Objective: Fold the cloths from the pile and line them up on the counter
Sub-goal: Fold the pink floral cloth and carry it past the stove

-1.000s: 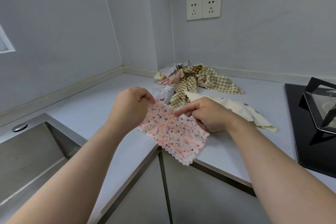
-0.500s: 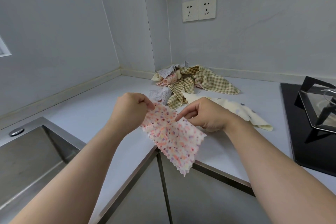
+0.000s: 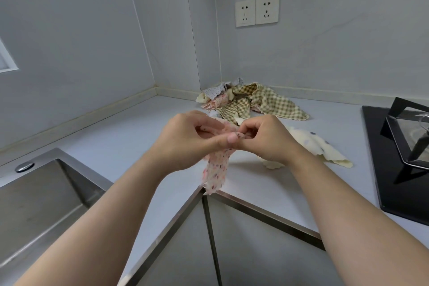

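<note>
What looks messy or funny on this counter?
The cloth pile in the corner is a crumpled heap, and a cream dotted cloth lies rumpled near it. The pink flowery cloth dangles bunched from the left hand and right hand.

- pink speckled cloth [image 3: 217, 169]: bunched narrow, held up by its top edge, its scalloped tail hanging down to the front corner of the bench [image 3: 130, 132].
- pile [image 3: 243, 104]: crumpled checked, grey dotted and pink cloths in the back corner.
- cream dotted cloth [image 3: 311, 146]: spread loose and unfolded, just in front of the pile.
</note>
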Motion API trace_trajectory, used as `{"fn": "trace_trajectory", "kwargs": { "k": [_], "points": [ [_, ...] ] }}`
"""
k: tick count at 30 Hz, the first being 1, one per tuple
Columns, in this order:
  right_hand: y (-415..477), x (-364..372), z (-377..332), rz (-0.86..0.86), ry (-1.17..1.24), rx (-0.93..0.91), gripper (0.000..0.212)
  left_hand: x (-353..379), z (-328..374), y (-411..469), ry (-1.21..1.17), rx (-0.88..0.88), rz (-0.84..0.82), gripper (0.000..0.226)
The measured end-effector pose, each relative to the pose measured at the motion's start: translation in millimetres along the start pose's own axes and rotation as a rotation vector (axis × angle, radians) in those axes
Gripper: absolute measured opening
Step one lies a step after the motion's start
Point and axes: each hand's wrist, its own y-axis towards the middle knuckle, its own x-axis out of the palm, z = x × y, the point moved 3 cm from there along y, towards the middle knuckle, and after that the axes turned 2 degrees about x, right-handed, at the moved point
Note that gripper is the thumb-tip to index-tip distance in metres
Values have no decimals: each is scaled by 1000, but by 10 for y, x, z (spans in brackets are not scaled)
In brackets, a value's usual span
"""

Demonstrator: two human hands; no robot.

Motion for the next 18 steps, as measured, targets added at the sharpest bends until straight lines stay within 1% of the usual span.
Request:
{"fn": "trace_trajectory", "kwargs": {
  "k": [2,3,4,6,9,10,11,13,15,17,18],
  "points": [
    [-8,-2,-10,6,-10,7,21,5,26,-2,101,46,-67,73],
    [-8,0,-8,3,-11,11,21,8,29,-3,171,55,-85,77],
    [-9,2,-10,1,-11,13,21,17,31,-2,234,63,-87,76],
    [-8,3,-5,-4,-13,12,22,39,26,12,298,87,-32,60],
    [-18,1,-35,-15,-3,2,25,16,-9,51,279,113,118,24],
    [-16,-6,-51,-12,-1,-5,26,-9,-28,60,272,102,155,16],
    [-11,-16,-65,-3,-7,-24,26,-35,-53,67,260,77,182,14],
    [10,-33,-85,12,-34,-67,23,-95,-127,75,156,-15,212,14],
    [28,-40,-75,-2,-59,-69,20,-150,-181,65,-53,-104,208,9],
    [28,-35,-68,-50,-66,-44,28,-178,-215,51,-221,-165,194,11],
    [20,-36,-79,-79,-65,-35,30,-189,-241,53,-263,-177,191,12]
  ]
}}
